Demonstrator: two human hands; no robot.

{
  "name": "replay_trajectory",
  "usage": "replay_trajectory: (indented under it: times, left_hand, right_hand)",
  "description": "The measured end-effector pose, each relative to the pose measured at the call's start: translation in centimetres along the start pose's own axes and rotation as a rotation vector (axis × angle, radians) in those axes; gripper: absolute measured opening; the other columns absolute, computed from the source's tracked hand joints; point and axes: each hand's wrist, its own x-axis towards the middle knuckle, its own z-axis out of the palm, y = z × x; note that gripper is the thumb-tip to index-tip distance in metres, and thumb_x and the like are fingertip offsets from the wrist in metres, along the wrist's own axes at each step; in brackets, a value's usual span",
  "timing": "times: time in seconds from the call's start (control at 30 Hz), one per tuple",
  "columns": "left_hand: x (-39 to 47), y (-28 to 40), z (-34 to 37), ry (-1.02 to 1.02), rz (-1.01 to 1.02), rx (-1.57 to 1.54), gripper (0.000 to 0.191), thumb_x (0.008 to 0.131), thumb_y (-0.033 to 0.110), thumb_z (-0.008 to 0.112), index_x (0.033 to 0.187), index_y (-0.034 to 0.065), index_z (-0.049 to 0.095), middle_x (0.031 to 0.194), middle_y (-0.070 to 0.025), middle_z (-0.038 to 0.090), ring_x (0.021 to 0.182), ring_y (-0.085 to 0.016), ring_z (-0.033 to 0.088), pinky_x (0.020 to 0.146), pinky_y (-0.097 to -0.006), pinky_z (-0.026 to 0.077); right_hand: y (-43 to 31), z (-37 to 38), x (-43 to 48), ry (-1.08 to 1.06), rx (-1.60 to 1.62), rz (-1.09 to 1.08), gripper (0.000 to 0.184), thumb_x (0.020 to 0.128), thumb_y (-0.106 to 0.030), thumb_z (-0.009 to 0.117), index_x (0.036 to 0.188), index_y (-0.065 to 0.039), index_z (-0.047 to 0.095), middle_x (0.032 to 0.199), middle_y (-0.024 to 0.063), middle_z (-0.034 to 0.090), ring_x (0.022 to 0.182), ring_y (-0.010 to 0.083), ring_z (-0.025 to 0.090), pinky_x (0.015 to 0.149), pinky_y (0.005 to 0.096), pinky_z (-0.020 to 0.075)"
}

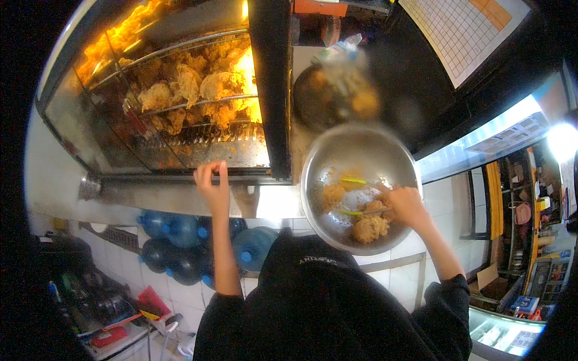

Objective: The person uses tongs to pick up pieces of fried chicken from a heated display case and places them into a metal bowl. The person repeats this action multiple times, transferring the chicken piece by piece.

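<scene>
My right hand (402,203) is closed around a pair of tongs with yellow-green tips (352,181), held inside a large stainless steel bowl (361,140). Several pieces of fried chicken (370,229) lie in the bowl, close to the tongs; whether the tips grip a piece cannot be told. My left hand (212,176) is raised at the lower edge of a lit glass display warmer (180,173), thumb and fingers bent near its frame. What the left fingers touch is unclear. Inside the warmer, fried chicken pieces (221,85) are heaped on wire racks.
Behind the bowl stands a dark round pan (311,104) with blurred contents and a plastic bag (345,49). Blue water jugs (253,246) lie below the counter at left. A red dustpan (153,302) is at lower left. Shelves (519,203) with goods stand at right.
</scene>
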Motion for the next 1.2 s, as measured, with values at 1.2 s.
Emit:
replay_trajectory:
  times: [1.2]
  left_hand:
    - [-7.3,-10.0,-6.9,-0.195,-0.273,-0.162,0.009,0.077,0.013,0.059,0.078,0.0044,0.061,0.074,-0.0051,0.053,0.068,-0.016,0.05,0.055,-0.0262,0.036]
  right_hand:
    - [-8.7,-0.1,-2.1,-0.033,1.735,0.166,0.032,0.082,-0.027,0.057,0.102,-0.004,0.048,0.063,-0.0011,0.048,0.043,0.0038,0.04,0.034,0.0159,0.0287]
